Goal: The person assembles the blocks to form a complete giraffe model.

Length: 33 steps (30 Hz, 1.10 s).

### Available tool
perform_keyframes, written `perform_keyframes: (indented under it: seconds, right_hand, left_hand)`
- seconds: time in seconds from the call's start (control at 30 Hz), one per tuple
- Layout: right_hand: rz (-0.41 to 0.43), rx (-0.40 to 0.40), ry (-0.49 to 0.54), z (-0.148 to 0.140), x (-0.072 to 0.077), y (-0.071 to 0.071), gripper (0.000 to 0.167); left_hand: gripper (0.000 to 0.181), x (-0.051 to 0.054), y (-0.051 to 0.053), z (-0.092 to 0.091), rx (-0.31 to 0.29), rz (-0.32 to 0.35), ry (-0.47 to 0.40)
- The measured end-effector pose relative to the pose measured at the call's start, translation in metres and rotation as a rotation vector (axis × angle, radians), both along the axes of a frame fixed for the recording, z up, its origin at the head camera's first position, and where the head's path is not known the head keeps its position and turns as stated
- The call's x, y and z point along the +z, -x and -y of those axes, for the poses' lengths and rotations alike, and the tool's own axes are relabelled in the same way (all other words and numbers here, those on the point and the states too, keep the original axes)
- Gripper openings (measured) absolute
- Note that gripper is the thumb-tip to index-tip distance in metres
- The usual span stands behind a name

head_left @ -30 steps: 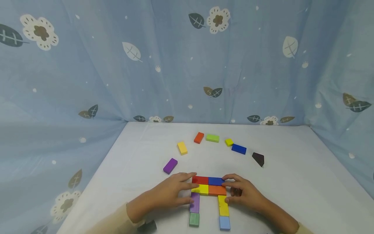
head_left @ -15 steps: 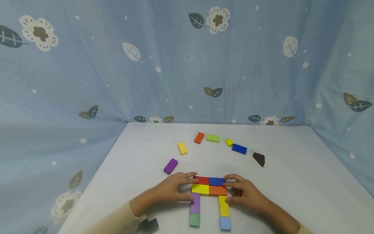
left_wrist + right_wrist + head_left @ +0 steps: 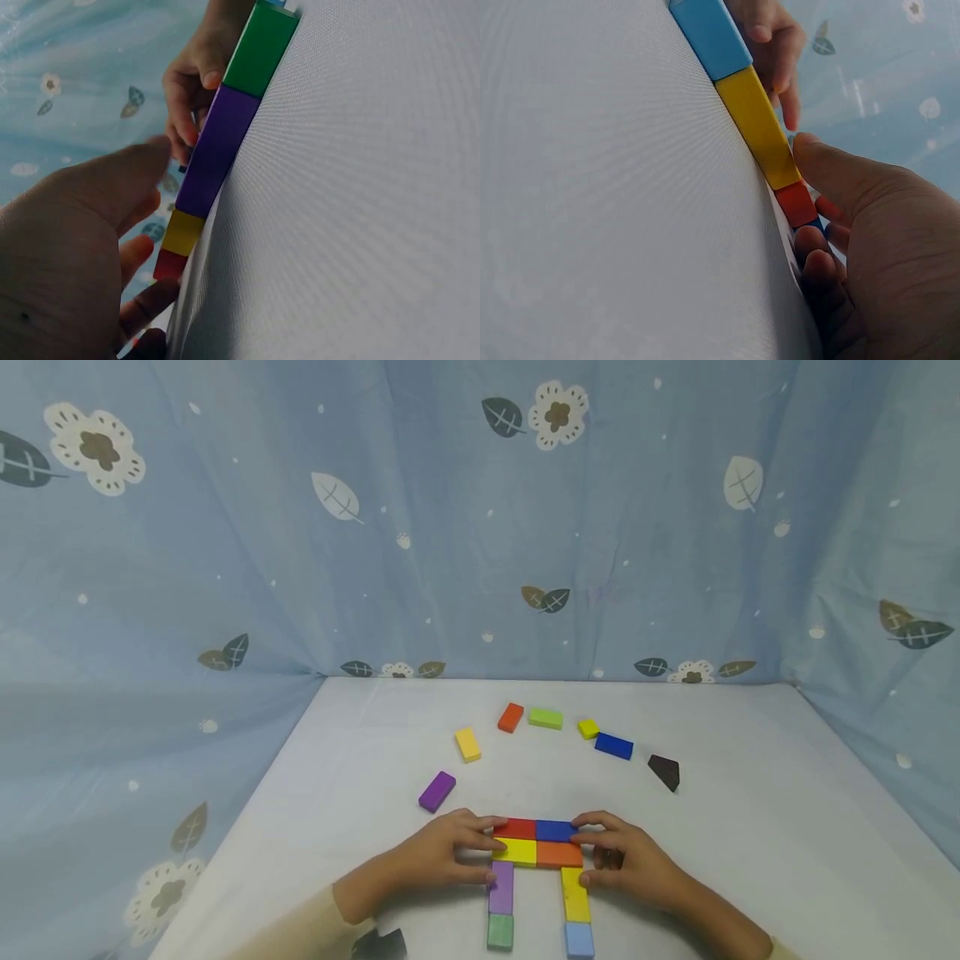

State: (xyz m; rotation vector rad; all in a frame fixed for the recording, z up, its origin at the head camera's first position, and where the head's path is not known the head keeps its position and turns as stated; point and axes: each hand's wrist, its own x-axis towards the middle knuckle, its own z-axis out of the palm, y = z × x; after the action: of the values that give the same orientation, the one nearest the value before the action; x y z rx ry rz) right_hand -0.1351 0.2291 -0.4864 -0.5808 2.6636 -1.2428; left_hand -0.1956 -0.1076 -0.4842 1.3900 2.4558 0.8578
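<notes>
Flat blocks lie joined on the white table: red (image 3: pixel 515 829) and blue (image 3: pixel 556 832) behind, yellow (image 3: pixel 519 852) and orange (image 3: pixel 558 855) in front. Two legs run toward me: purple (image 3: pixel 501 887) with green (image 3: pixel 500 932), and long yellow (image 3: pixel 575 896) with light blue (image 3: pixel 579 939). Along the left side, my left hand (image 3: pixel 441 853) touches the red, yellow and purple blocks with extended fingers. On the right, my right hand (image 3: pixel 633 862) has fingertips at the blue and orange blocks' ends and its thumb at the long yellow block (image 3: pixel 759 127). Some right fingers bend underneath, partly hidden.
Loose blocks form an arc farther back: purple (image 3: pixel 437 792), pale yellow (image 3: pixel 468 745), orange-red (image 3: pixel 511 717), lime green (image 3: pixel 545 718), small yellow (image 3: pixel 588 728), dark blue (image 3: pixel 614 746) and dark brown (image 3: pixel 665 772). A dark object (image 3: pixel 379 945) lies by the left sleeve.
My left fingers lift slightly off the yellow block, then come down at its left end again. The right hand stays almost still. The joined blocks keep their arrangement.
</notes>
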Motion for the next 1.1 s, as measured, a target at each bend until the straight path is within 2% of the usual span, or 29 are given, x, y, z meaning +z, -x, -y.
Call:
perform_keyframes:
  seconds: [0.13,0.33,0.5,0.7,0.83,1.0,1.1]
  right_hand:
    - [0.003,-0.003,0.001,0.0,0.0,-0.001,0.04]
    - [0.015,-0.001,0.002,0.001,-0.001,-0.004,0.039]
    - [0.004,-0.01,0.006,0.001,0.0,0.0,0.035]
    - [0.055,-0.007,0.077,-0.003,0.006,0.005,0.03]
    - [0.035,-0.066,0.07,-0.006,0.016,0.018,0.03]
    - [-0.066,-0.156,-0.037,-0.013,0.026,0.037,0.029]
    - [-0.098,-0.194,-0.097,-0.018,0.032,0.046,0.03]
  left_hand:
    - [0.044,-0.001,0.0,0.0,-0.005,-0.013,0.013]
    - [0.041,0.003,-0.004,0.001,-0.021,0.013,0.043]
    - [0.038,0.004,-0.002,0.001,-0.016,-0.005,0.041]
    - [0.037,0.004,0.0,0.002,-0.033,-0.005,0.02]
    - [0.037,0.005,0.001,0.003,-0.036,-0.004,0.007]
    - [0.037,0.005,0.001,0.003,-0.042,0.003,0.017]
    - [0.037,0.005,0.001,0.003,-0.043,0.015,0.029]
